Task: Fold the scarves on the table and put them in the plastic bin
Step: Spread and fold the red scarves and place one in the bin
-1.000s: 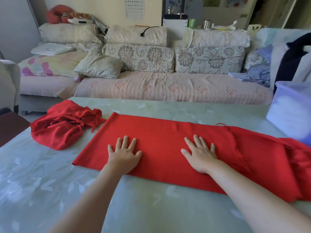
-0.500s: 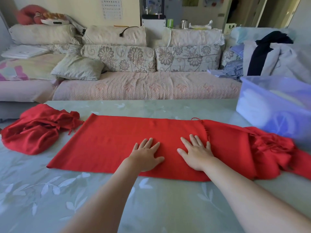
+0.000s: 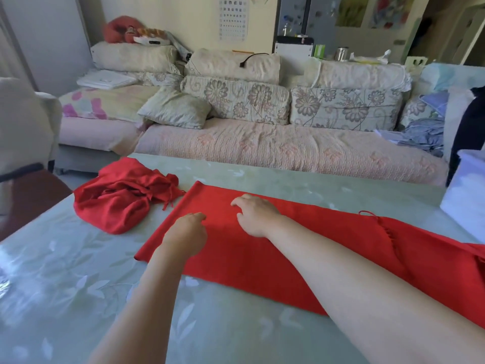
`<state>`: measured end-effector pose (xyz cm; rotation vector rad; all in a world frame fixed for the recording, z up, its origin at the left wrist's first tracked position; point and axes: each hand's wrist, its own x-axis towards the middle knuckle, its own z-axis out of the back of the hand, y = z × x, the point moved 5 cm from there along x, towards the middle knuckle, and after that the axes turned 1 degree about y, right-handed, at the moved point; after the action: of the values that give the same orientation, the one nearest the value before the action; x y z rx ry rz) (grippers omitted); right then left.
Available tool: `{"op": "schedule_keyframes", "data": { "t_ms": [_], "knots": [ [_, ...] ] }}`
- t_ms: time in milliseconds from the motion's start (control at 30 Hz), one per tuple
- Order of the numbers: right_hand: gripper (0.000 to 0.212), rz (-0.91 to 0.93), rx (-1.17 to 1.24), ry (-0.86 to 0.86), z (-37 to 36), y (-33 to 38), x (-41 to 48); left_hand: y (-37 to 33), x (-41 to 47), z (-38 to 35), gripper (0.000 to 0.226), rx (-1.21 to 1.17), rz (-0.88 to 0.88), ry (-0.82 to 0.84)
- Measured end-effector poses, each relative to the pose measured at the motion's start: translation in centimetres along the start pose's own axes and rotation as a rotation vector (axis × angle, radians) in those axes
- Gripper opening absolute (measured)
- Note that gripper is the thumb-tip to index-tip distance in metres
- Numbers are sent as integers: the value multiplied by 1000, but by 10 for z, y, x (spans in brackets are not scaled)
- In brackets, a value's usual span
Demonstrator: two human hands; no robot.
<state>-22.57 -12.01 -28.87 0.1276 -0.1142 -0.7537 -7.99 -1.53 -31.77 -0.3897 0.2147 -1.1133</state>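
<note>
Room contents, as seen from the head camera:

- Wall (image 3: 196, 19): cream, with an eye chart (image 3: 233, 17) pinned high.
- Sofa (image 3: 275, 151): long, with a pinkish quilted cover and floral back cushions (image 3: 236, 99). A loose pale green pillow (image 3: 174, 109) lies on the seat, and rolled cream bedding (image 3: 231, 64) runs along the backrest.
- Red plush toy (image 3: 118, 28): on top of the bedding, far left.
- Heap of blue-grey clothes (image 3: 422, 135): on the sofa's right end.
- Armchair (image 3: 23, 119): white-covered, at the left edge.
- Table (image 3: 65, 285): pale green cover with a white leaf pattern.
- Light: daylight, with glare on the table's left side.

head view, looking down, near table (image 3: 78, 298)
</note>
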Motion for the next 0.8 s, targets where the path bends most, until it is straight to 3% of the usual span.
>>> {"op": "schedule_keyframes", "data": {
  "t_ms": [267, 533, 800],
  "knots": [
    [50, 163, -190, 60, -20, 82, 111, 73, 3, 19, 42, 134, 154, -15],
    [42, 283, -295, 24, -45, 95, 181, 109, 13, 31, 16, 128, 317, -47],
    [31, 296, -222, -37, -41, 73, 184, 91, 21, 32, 19, 27, 263, -17]
  ]
}}
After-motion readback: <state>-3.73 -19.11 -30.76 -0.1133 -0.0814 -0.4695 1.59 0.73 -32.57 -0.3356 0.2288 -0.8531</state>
